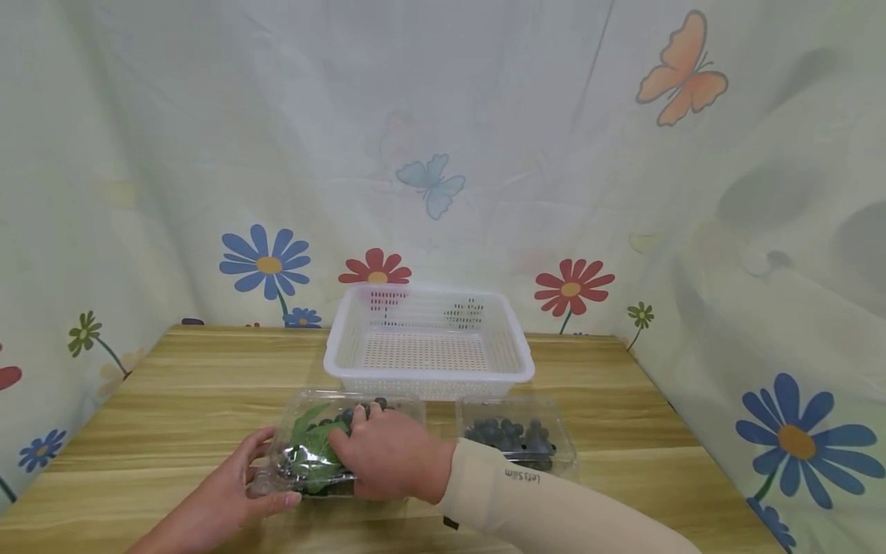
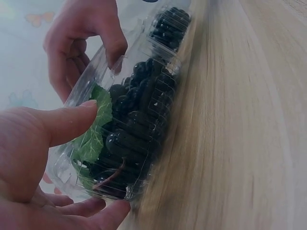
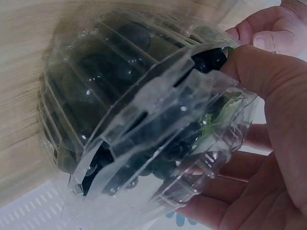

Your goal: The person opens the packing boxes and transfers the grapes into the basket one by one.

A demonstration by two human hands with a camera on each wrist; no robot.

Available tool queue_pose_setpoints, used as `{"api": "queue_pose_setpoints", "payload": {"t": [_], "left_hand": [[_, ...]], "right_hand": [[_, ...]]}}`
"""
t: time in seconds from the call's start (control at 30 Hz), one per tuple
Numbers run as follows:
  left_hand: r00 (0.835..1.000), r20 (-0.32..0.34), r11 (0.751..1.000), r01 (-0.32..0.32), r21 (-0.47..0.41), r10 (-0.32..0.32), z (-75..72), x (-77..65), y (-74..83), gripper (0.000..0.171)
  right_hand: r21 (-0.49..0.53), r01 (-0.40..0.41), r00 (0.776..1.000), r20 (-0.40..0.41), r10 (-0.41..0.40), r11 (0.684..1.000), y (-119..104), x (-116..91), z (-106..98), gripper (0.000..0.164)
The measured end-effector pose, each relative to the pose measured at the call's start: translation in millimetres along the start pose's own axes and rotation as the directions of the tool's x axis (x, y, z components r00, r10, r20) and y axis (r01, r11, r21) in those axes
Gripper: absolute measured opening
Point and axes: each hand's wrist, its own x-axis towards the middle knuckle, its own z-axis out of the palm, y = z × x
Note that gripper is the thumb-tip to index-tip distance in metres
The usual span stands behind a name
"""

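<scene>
A clear plastic clamshell box [image 1: 408, 408] sits on the table in front of me, with dark grapes [image 2: 136, 117] and a green leaf [image 1: 318, 454] inside. My left hand [image 1: 231, 488] holds its left end, thumb on one side and fingers on the other in the left wrist view. Over the top reaches my right hand [image 1: 398, 454]. Seen from the right wrist, its thumb is at the rim and its fingers lie across the lid [image 3: 182, 115], gripping it. A gap shows between lid and base there, with grapes behind it.
A second clear box of dark grapes [image 1: 515, 438] stands to the right on the wooden table [image 1: 623, 477]. Behind both boxes is a white perforated basket [image 1: 429, 377]. A flower-printed curtain [image 1: 443, 100] hangs at the back and sides.
</scene>
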Motion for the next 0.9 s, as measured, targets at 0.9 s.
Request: {"api": "queue_pose_setpoints", "payload": {"t": [0.9], "left_hand": [[1.0,-0.006,1.0,-0.004,-0.013,0.004,1.4,0.1,4.7,0.11]], "right_hand": [[0.076,0.066,0.997,0.038,-0.069,0.995,13,8,-9,0.031]]}}
